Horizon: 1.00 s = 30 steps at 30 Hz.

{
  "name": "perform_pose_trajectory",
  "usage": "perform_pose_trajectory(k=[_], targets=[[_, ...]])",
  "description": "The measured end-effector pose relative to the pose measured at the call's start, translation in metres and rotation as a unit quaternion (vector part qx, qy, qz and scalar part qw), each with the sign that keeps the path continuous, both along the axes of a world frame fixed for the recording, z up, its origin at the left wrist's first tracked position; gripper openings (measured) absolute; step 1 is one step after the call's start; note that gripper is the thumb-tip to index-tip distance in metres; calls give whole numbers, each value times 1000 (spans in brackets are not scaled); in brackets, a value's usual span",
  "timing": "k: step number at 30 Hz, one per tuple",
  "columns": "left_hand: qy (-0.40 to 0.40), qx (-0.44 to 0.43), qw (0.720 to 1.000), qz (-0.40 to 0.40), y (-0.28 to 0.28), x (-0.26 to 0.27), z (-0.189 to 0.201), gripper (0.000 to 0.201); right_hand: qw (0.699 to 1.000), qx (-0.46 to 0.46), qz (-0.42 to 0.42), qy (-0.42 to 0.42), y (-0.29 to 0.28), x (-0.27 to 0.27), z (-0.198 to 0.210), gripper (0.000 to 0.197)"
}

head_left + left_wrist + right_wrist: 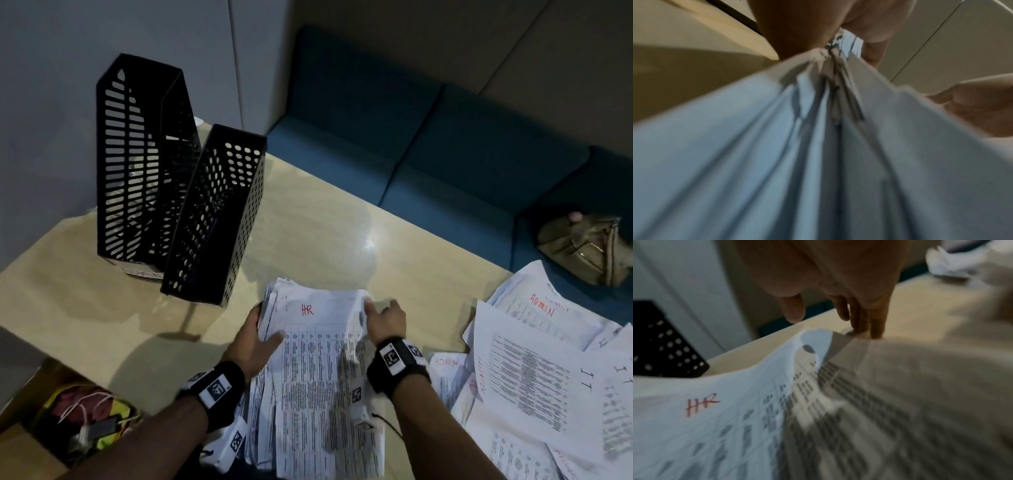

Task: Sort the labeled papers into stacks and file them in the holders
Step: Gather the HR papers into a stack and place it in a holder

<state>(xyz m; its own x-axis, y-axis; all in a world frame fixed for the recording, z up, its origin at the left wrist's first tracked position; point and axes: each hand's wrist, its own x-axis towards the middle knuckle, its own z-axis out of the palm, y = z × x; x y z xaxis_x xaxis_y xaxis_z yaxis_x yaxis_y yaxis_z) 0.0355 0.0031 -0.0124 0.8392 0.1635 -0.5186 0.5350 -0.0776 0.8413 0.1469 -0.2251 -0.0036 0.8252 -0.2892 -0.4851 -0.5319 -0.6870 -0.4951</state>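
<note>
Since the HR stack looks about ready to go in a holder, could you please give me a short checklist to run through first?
1. Left hand grips HR stack: ok.
2. Right hand holds the stack: not ok, fingers straight at its far corner.
3. Stack edges squared: not ok, sheets fan out on the left.
4. Top sheet labeled HR: ok.
5. Near holder free to receive: ok, looks empty.
6. Far holder contents: cannot tell.

Head view looks steeply down over the desk (308,212), mid-range. Left wrist view sits tight against the HR stack (818,162) edge, blurred. Right wrist view skims low across its top sheet. All three share that stack; head and right wrist share a holder (663,345).
</note>
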Motion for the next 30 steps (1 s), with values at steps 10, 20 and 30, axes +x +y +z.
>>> perform_pose_trajectory(k=[10, 20, 30], targets=[[44, 39, 998, -13, -5, 9, -11, 58, 994, 81, 63, 47, 29, -15, -2, 82], [37, 31, 999, 19, -7, 20, 9, 39, 989, 134, 55, -17, 1, -24, 11, 61], [-4, -57, 990, 128, 1, 31, 30, 17, 951, 294, -9, -95, 20, -27, 41, 53]])
